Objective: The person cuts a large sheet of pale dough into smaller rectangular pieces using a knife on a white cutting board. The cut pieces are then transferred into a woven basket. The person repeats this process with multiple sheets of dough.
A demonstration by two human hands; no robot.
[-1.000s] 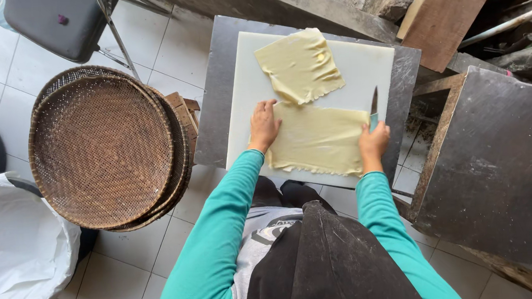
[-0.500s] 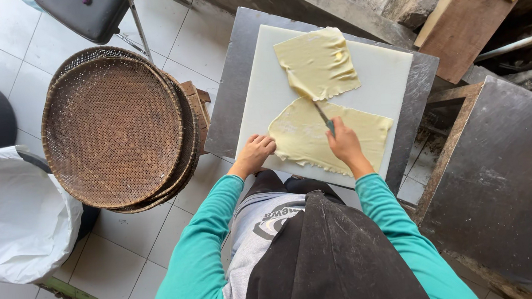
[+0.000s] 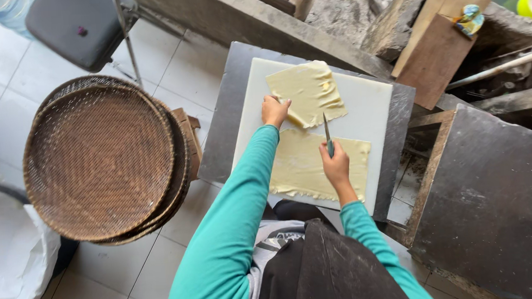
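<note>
A right hand (image 3: pixel 336 165) grips a knife (image 3: pixel 327 136) over the near dough sheet (image 3: pixel 304 165) on a white cutting board (image 3: pixel 371 109), while the left hand (image 3: pixel 274 111) presses flat on the far dough sheet (image 3: pixel 308 91) beside stacked woven trays (image 3: pixel 97 160).

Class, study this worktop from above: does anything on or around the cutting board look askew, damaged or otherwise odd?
Nothing is spilled. The far dough sheet lies skewed with an uneven near edge, while the near sheet lies flatter. The left hand touches the far sheet; the right hand holds a knife. The white cutting board sits straight.
</note>
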